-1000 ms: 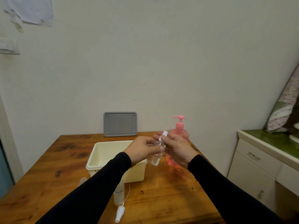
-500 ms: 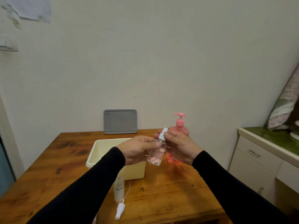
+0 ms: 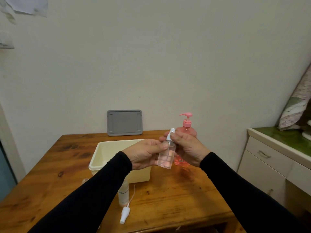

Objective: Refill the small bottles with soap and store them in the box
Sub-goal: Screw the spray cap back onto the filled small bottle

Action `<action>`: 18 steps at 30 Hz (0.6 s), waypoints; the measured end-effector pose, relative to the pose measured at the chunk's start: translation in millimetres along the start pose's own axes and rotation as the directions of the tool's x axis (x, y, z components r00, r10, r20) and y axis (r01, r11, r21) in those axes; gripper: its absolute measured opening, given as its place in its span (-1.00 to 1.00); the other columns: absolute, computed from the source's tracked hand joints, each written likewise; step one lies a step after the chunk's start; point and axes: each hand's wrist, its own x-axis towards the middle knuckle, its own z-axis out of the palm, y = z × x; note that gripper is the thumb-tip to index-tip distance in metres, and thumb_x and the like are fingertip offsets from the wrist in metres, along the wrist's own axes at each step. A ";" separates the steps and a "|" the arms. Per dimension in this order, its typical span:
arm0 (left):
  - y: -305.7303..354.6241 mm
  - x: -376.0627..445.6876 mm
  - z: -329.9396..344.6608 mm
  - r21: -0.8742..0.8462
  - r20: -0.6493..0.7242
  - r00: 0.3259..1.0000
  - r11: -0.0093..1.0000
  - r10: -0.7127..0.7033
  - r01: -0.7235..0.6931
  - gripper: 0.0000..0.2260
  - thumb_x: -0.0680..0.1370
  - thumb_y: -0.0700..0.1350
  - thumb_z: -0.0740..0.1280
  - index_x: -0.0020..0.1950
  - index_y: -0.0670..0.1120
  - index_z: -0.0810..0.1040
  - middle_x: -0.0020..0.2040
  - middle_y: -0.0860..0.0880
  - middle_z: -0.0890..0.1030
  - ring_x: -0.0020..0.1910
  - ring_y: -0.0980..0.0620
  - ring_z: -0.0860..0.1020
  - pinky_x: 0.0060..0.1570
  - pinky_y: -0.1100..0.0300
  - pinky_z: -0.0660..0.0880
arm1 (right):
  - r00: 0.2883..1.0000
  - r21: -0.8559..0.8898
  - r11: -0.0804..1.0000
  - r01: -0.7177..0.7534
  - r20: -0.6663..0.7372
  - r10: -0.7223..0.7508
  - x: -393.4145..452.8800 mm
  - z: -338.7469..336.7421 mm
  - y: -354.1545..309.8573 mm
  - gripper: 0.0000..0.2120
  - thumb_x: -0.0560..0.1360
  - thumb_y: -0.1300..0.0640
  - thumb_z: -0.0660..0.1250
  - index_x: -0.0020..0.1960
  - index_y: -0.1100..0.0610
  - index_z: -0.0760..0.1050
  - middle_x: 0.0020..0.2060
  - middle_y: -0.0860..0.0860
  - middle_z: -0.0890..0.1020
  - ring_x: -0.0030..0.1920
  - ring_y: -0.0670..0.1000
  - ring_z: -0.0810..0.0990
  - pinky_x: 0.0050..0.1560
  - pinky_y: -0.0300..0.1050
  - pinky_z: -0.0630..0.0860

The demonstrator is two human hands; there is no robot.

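Right now the small clear bottle (image 3: 165,154) is held up in the air between both hands, above the wooden table (image 3: 176,195) and just in front of the cream box (image 3: 101,158). It holds pinkish soap in its lower part. The left hand (image 3: 143,154) is closed around the bottle's body, thumb across the front. The right hand (image 3: 188,147) has its fingertips pinched on the white spray cap (image 3: 171,134) at the neck, so by my reading the cap is being screwed on.

What matters for the next move is the bottle's long axis: it runs nearly upright, tilted a little with the cap toward the right hand and the base toward the left. The box lies to the left of the bottle and lower, open at the top, so the left hand is the nearer one to carry it over once the cap is tight.

Another small bottle (image 3: 123,194) stands uncapped near the front edge with its loose sprayer (image 3: 125,213) lying beside it; it looks yet to be finished. The pink pump bottle (image 3: 186,126) stands behind the right hand, and the grey lid (image 3: 124,122) leans on the wall
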 end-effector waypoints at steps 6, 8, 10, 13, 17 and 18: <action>-5.2 5.0 2.1 0.171 -0.138 0.986 0.983 0.090 -0.066 -0.64 0.51 -0.06 0.37 0.20 -0.27 0.56 -0.03 -0.15 0.64 -0.07 -0.03 0.62 -0.08 0.12 0.57 | 0.997 -0.140 0.990 0.029 -0.061 -0.038 2.5 -2.6 4.1 -0.76 0.55 0.09 0.27 0.07 0.23 0.57 -0.11 0.05 0.69 -0.01 0.02 0.64 0.17 -0.01 0.52; -8.8 7.2 3.7 0.217 -0.189 0.974 0.973 0.127 -0.084 -0.68 0.52 -0.07 0.38 0.16 -0.26 0.58 -0.10 -0.11 0.65 -0.15 0.01 0.63 -0.13 0.15 0.57 | 0.995 -0.224 0.974 0.041 -0.075 -0.059 3.2 -2.8 4.6 -0.73 0.56 0.06 0.27 0.08 0.24 0.58 -0.08 0.08 0.69 0.04 0.08 0.63 0.22 0.02 0.51; -12.0 9.6 5.2 0.261 -0.239 0.958 0.961 0.160 -0.095 -0.70 0.51 -0.07 0.39 0.12 -0.26 0.59 -0.14 -0.10 0.65 -0.19 0.03 0.63 -0.15 0.16 0.57 | 0.992 -0.330 0.943 0.047 -0.093 -0.082 3.4 -2.1 5.5 -0.69 0.56 0.01 0.28 0.08 0.25 0.60 -0.04 0.13 0.68 0.09 0.15 0.62 0.25 0.08 0.49; -16.1 12.6 6.7 0.299 -0.297 0.934 0.948 0.197 -0.105 -0.67 0.49 -0.05 0.42 0.10 -0.28 0.59 -0.15 -0.12 0.65 -0.20 0.00 0.63 -0.10 0.11 0.58 | 0.988 -0.436 0.899 0.036 -0.121 -0.098 2.0 -0.2 5.2 -0.65 0.57 -0.05 0.25 0.07 0.21 0.62 -0.02 0.14 0.68 0.09 0.14 0.62 0.25 0.11 0.49; -20.0 12.9 8.8 0.338 -0.336 0.914 0.935 0.226 -0.108 -0.72 0.49 -0.05 0.43 0.04 -0.24 0.62 -0.19 -0.08 0.65 -0.20 0.01 0.63 -0.03 0.06 0.58 | 0.987 -0.509 0.861 0.020 -0.128 -0.099 1.8 2.2 5.2 -0.64 0.55 -0.14 0.25 0.01 0.13 0.64 -0.05 0.12 0.69 0.07 0.13 0.63 0.24 0.17 0.48; -21.0 13.3 9.5 0.351 -0.345 0.909 0.930 0.234 -0.106 -0.73 0.49 -0.05 0.43 0.03 -0.23 0.62 -0.19 -0.08 0.65 -0.19 0.01 0.63 -0.03 0.07 0.58 | 0.985 -0.520 0.854 0.020 -0.134 -0.104 2.0 2.5 6.0 -0.64 0.55 -0.14 0.25 0.00 0.13 0.64 -0.06 0.12 0.69 0.06 0.14 0.63 0.23 0.18 0.49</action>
